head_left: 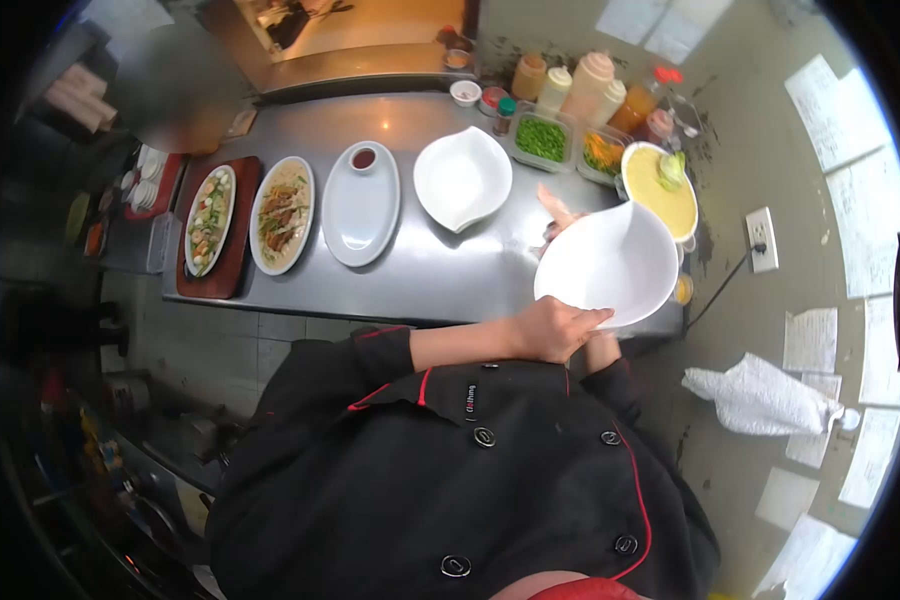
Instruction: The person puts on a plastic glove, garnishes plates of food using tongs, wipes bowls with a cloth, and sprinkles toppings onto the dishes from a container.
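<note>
My left hand [555, 328] is closed on the near rim of a white bowl [610, 262], thumb over the edge. The bowl is tilted over the counter's right end, its inside bare and its pointed lip at the far side. My right hand [556, 208] is mostly hidden behind the bowl. Only some fingers show past its far left rim, and a bit of wrist shows below. I cannot make out its grip. Left of it, a second white bowl [462, 180] with pointed lips stands on the steel counter [425, 285].
A white oval plate [360, 225] carries a small sauce cup [364, 160]. Further left are two filled oval dishes, one on a wooden board [240, 255]. Sauce bottles [588, 85], a tub of chopped greens [542, 138] and a yellow-filled container [660, 195] line the wall.
</note>
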`<control>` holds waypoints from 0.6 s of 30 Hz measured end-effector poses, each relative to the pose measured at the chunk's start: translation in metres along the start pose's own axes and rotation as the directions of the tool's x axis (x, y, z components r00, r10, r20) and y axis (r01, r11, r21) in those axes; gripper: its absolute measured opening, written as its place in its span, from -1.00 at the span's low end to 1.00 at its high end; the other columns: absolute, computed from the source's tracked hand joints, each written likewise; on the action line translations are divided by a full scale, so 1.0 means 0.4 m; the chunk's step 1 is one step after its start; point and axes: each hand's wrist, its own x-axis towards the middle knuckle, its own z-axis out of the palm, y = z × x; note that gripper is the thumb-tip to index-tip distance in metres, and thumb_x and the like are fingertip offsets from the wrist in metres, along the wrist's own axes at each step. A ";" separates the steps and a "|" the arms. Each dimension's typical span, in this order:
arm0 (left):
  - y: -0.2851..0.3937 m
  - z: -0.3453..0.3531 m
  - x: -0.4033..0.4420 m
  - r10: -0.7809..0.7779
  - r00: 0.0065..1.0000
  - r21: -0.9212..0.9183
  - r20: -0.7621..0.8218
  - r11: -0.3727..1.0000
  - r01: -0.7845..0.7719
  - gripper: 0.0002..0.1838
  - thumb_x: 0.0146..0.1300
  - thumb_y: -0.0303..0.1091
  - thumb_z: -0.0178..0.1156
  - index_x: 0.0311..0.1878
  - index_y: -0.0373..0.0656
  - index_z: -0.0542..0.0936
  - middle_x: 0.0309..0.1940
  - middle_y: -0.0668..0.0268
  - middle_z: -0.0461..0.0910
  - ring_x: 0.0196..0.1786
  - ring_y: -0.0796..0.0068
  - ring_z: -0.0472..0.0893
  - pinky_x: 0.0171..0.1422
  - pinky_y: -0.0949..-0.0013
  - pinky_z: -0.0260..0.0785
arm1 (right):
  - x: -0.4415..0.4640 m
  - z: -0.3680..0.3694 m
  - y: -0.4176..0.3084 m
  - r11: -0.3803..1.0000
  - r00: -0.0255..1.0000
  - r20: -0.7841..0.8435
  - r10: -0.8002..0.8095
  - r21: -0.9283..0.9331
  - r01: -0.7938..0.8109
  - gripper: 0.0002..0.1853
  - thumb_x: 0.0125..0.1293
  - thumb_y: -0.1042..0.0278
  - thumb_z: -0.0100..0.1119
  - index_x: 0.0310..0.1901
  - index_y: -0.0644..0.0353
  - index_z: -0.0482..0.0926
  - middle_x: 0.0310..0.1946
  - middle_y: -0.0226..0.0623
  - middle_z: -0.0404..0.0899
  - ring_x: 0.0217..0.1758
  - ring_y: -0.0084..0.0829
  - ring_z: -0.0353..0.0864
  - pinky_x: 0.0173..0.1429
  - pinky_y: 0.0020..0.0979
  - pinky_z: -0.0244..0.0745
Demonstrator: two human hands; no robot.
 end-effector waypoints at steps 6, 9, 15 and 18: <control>-0.095 -0.108 0.005 -0.183 0.972 0.289 -0.150 0.932 0.220 -0.68 0.13 -0.49 0.18 -0.01 -0.31 0.52 -0.57 0.14 0.59 -0.52 0.21 0.62 -0.46 0.26 0.46 | -0.032 0.066 0.066 0.893 0.938 -0.008 0.346 0.310 -0.326 -0.62 0.26 0.34 0.07 0.08 0.31 0.42 -0.15 -0.27 0.56 -0.05 -0.37 0.53 0.02 -0.37 0.50; -0.187 -0.191 -0.018 -0.239 0.954 0.348 -0.180 0.892 0.289 -0.74 0.17 -0.44 0.16 -0.06 -0.24 0.52 -0.62 0.12 0.56 -0.57 0.15 0.60 -0.47 0.23 0.46 | -0.038 0.122 -0.014 0.972 0.972 -0.008 0.235 -0.026 -0.235 -0.60 0.25 0.33 0.12 0.09 0.32 0.41 -0.17 -0.27 0.57 -0.05 -0.36 0.54 -0.01 -0.35 0.52; -0.310 -0.274 -0.075 -0.415 0.907 0.586 -0.071 0.719 0.374 -0.74 0.23 -0.32 0.12 -0.06 -0.24 0.51 -0.58 0.11 0.59 -0.54 0.10 0.61 -0.44 0.17 0.47 | -0.019 0.143 -0.150 0.961 1.000 -0.007 0.023 -0.276 -0.024 -0.37 0.25 0.27 0.17 0.24 0.46 0.20 -0.06 -0.07 0.52 -0.06 -0.31 0.56 -0.02 -0.39 0.57; -0.367 -0.281 -0.106 -0.465 0.885 0.604 -0.030 0.697 0.387 -0.73 0.23 -0.34 0.09 -0.05 -0.26 0.48 -0.54 0.05 0.59 -0.46 0.05 0.63 -0.33 0.11 0.48 | -0.004 0.118 -0.163 0.929 0.942 0.081 0.325 0.160 -0.334 -0.22 0.24 0.19 0.19 0.30 0.51 0.03 -0.14 -0.12 0.51 -0.17 -0.35 0.57 -0.12 -0.42 0.58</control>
